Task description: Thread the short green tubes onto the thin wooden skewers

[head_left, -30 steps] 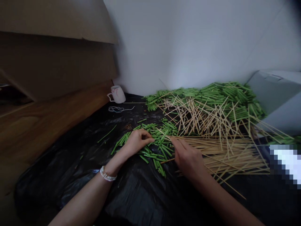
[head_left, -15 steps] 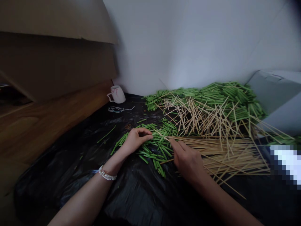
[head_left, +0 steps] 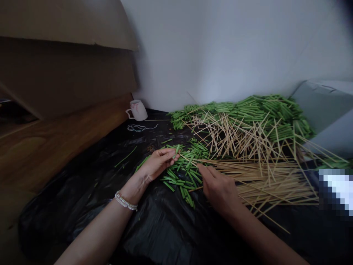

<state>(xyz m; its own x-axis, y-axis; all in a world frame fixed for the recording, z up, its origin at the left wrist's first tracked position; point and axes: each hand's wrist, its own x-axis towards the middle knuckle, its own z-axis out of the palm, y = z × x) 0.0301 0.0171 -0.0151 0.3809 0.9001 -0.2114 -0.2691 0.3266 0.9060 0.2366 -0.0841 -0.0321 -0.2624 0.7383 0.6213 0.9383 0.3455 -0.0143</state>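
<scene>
Between the thumb and fingers of my left hand [head_left: 162, 160] is a short piece of green stem [head_left: 177, 150], held above the loose pile. A thin wooden skewer [head_left: 186, 159] is pinched in my right hand [head_left: 219, 186], its tip pointing left at the green piece. Whether the tip has entered the piece is too small to tell. Under and between both hands lie loose cut green stems [head_left: 179, 182]. To the right of them, bare skewers [head_left: 273, 184] lie in a wide bundle, partly behind my right hand.
At the back, green stems [head_left: 253, 110] threaded on skewers are heaped against the wall. A white mug [head_left: 138, 110] stands at the back left, with tangled string [head_left: 136, 128] before it. Black plastic sheeting [head_left: 91, 206] covers the surface. A cardboard box [head_left: 68, 73] stands left, a pale box [head_left: 325, 110] right.
My left hand has turned over and now holds up a green stem piece by the skewer tip. My right hand has stayed nearly in place with its skewer.
</scene>
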